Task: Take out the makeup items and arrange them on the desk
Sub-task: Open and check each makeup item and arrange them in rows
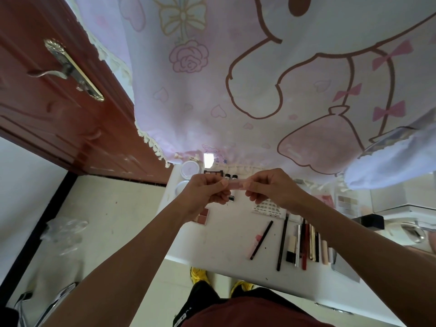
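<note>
Both my hands hold a small pink makeup tube [236,185] level above the white desk [224,241]. My left hand [204,192] pinches its left end and my right hand [273,190] pinches its right end. Below them on the desk lie a pink blush palette [202,216], a black pencil [262,239], a longer black pencil [282,244] and a row of several lipsticks and pens [309,244]. A dark eyeshadow palette [213,172], two small black-capped bottles [230,176] and white round jars [189,169] sit at the desk's far edge.
A pink cartoon curtain [259,79] hangs behind the desk. A red wooden door [59,90] with a metal handle stands on the left. A nail-tip sheet [269,208], a beige palette [346,204] and a dark box [370,221] lie to the right. Clear plastic packaging [66,234] lies on the floor.
</note>
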The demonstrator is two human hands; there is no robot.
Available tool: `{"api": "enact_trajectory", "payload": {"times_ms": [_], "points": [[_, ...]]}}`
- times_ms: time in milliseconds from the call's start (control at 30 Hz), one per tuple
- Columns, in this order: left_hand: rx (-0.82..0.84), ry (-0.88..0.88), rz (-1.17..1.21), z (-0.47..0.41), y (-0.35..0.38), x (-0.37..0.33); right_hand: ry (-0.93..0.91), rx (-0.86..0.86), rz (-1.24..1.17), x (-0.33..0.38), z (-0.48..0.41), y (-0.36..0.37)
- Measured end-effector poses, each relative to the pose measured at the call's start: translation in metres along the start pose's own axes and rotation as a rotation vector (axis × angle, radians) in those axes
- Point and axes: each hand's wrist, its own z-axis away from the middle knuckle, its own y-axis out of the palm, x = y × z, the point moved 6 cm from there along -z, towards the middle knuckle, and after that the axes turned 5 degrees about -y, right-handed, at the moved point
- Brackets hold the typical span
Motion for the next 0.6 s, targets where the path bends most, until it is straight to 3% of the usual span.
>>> {"api": "enact_trajectory", "payload": {"times_ms": [267,433,600], "points": [[-0.02,0.023,-0.01,0.0018,-0.0065,-0.0033,-0.005,-0.026,-0.004,0.0031,-0.003,0.0039],[-0.031,0.031,-0.033,0.0048,-0.0043,-0.0024,0.125,-0.021,-0.053,-0.0005,0.0007,0.0078],[-0.035,0.023,-0.036,0.0101,-0.0045,0.0041,0.086,0.001,-0.029,-0.0006,0.0041,0.008]]}}
